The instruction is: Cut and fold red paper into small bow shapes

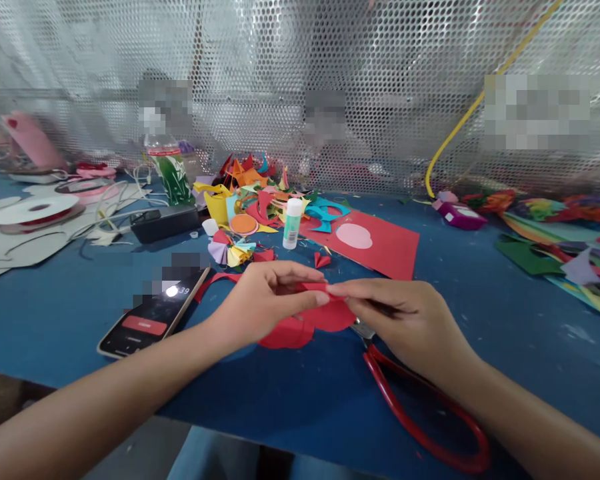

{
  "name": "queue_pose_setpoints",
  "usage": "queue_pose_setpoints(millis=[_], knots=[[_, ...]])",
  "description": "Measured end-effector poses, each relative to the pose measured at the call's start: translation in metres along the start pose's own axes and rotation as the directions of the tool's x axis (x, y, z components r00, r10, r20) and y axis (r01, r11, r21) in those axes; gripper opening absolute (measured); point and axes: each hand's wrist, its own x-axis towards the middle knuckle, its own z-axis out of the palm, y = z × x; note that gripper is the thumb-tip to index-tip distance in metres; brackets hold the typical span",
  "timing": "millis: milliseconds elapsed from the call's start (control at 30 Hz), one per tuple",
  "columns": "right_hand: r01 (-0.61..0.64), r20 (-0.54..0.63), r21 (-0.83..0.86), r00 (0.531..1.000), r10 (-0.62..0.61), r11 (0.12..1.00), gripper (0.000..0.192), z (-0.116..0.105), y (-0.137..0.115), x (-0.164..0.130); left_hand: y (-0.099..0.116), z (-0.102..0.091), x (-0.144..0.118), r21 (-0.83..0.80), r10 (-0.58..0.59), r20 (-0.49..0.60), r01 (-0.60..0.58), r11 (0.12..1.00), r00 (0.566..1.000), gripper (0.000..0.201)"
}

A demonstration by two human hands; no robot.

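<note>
Stretching across the view, a blue table (300, 407) bears red-handled scissors (394, 407); over its near side, the left hand (265, 300) and right hand (410, 313) pinch thin, plain red paper (327, 317), round-edged below, just beside another red piece (287, 333).

Spread across a blue worktop (525, 380): a heap of coloured paper scraps (250, 177) at the back, with an upright glue stick (293, 227) just in front and a red sheet (393, 247) to its right; on the left, pale sheets (5, 257), a black box-shaped device (165, 225), a green-labelled bottle (175, 177) and, nearer, a phone (145, 327); at near right, red-handled scissors (396, 408); farther back, a purple box (461, 215)
</note>
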Motion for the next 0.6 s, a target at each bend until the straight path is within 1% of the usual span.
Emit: queue_pose_setpoints(millis=[33,100,200,300,367,433,600], knots=[[0.022,0.008,-0.010,1.000,-0.022,1.000,0.021,0.0005,-0.0009,-0.0007,-0.0006,0.0003,0.0004,0.008,-0.002,-0.007,0.002,1.000,1.000,0.023],[0.017,0.024,0.001,1.000,-0.017,1.000,0.020,0.0016,-0.0020,-0.0013,-0.0020,0.0002,0.0011,0.027,0.004,-0.024,-0.003,1.000,1.000,0.020],[-0.059,0.024,0.036,0.998,0.058,0.998,0.022,0.0036,-0.0023,-0.0005,-0.0033,-0.0010,0.0013,0.065,0.030,-0.041,-0.027,0.998,0.999,0.016],[-0.111,-0.002,0.055,0.994,0.111,0.992,0.021,0.0050,-0.0018,0.0010,-0.0033,-0.0020,0.0008,0.095,0.043,-0.054,-0.038,0.995,0.998,0.017],[-0.117,-0.006,0.068,0.993,0.117,0.991,0.019,0.0049,-0.0020,0.0016,-0.0035,-0.0022,0.0007,0.106,0.033,-0.062,-0.026,0.994,0.998,0.017],[-0.114,0.014,0.070,0.993,0.114,0.991,0.016,0.0041,-0.0024,0.0017,-0.0040,-0.0020,0.0010,0.110,0.020,-0.066,-0.012,0.994,0.998,0.016],[-0.099,0.053,0.015,0.994,0.098,0.995,0.018,0.0018,-0.0021,0.0009,-0.0042,-0.0015,0.0018,0.095,-0.006,-0.071,0.013,0.995,0.997,0.018]])
